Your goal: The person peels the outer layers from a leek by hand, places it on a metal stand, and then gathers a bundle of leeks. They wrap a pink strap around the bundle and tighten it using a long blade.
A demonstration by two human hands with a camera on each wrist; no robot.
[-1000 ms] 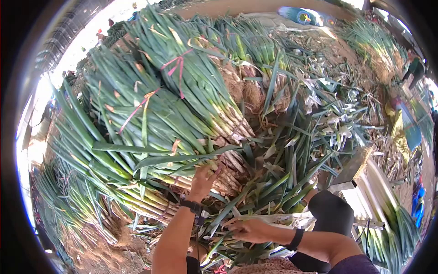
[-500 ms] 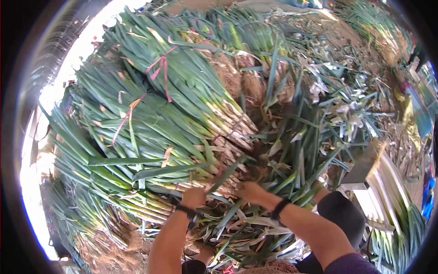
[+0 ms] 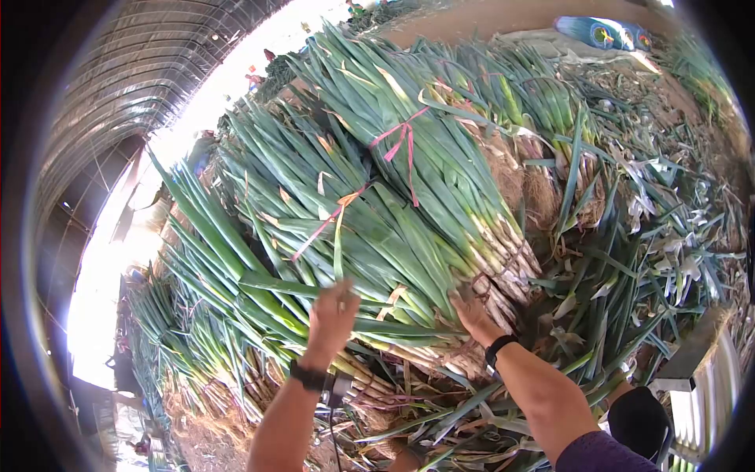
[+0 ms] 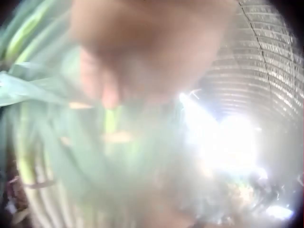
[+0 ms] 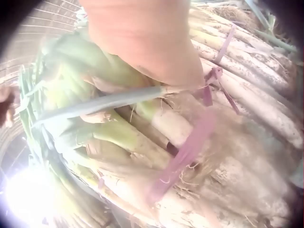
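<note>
A large pile of leeks [image 3: 393,228] lies below me, green leaves toward the upper left and pale stalks [image 3: 503,259] toward the right. My left hand [image 3: 333,318], blurred, is over the leaves, fingers toward the top. A narrow green strip [image 4: 111,121] shows just below one fingertip in the left wrist view. My right hand [image 3: 473,313] rests on the near bundle where leaves meet stalks. In the right wrist view, its palm side [image 5: 152,42] lies across the stalks beside a purple tie [image 5: 185,154]; its fingertips are hidden.
Pink ties [image 3: 405,138] bind the upper bundles. Smaller leek bundles [image 3: 228,377] lie at lower left. Loose leaves [image 3: 629,228] cover the ground on the right. A metal-edged stand [image 3: 688,362] with pale stalks is at lower right, by a dark-covered knee [image 3: 638,421].
The head view has swung left, so the pile appears further right. The left hand has moved up over the leaves; the right hand has moved from the root ends up onto the near bundle.
</note>
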